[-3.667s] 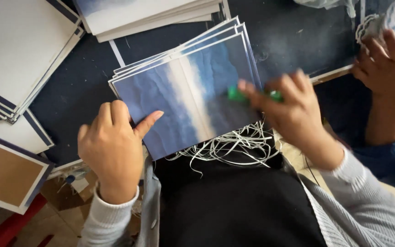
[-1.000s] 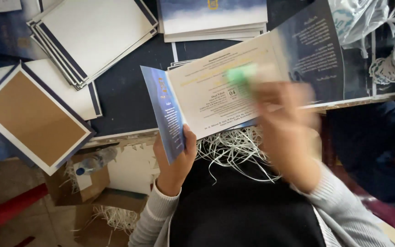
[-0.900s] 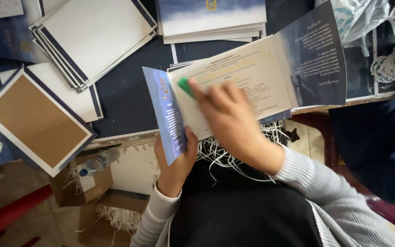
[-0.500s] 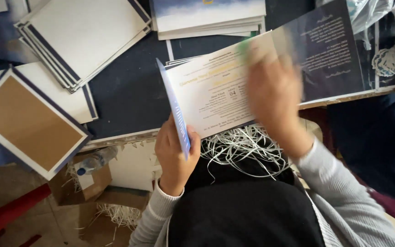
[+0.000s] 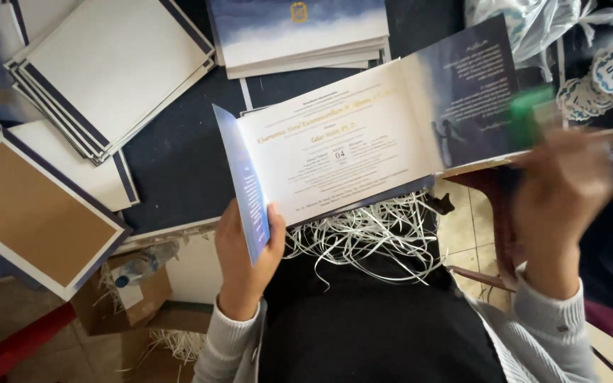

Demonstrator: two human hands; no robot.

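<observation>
The folded card (image 5: 335, 156) lies open at frame centre, its lower left edge pinched by the left hand (image 5: 246, 259). At right, the blurred right hand (image 5: 562, 191) grips a smeared green stick (image 5: 530, 117).

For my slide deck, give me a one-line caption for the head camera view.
Left hand holds an open folded card; blurred right hand grips a green stick.

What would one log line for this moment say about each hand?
left hand: grip on open folded card, left flap | right hand: blurred, grip on green stick by right flap | lap: white paper strips
</observation>
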